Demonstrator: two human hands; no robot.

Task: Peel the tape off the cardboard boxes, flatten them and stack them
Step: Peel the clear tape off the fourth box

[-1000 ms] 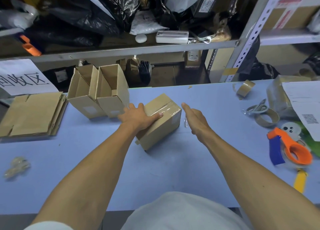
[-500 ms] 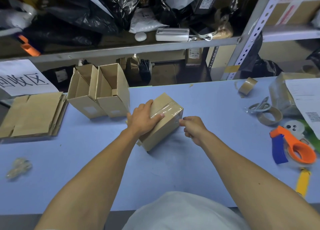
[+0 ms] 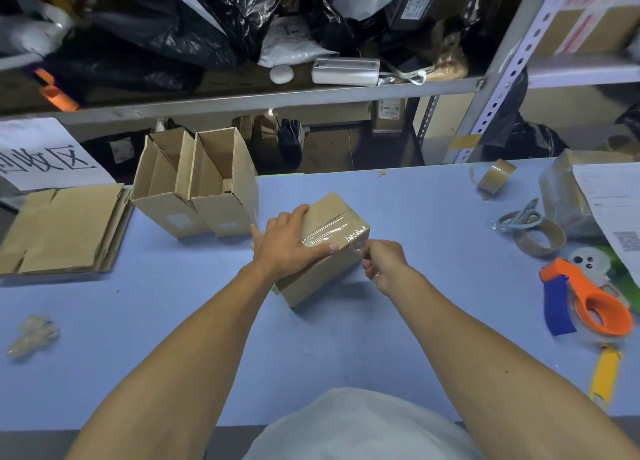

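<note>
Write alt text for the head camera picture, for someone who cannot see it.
Seen from above, a person's left hand presses flat on a sealed cardboard box on a blue table, while the right hand pinches clear tape at its edge. Two open boxes and flattened cardboard sit left; a tape dispenser lies right.

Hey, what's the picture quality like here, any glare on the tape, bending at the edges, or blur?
Head view: the clear tape on the sealed box catches pale glare beside the left hand; wide-angle distortion slants the shelf post and bows the blue table edge; the upper shelves are dim; the crumpled tape wad looks soft; the right hand casts a faint shadow.
</note>
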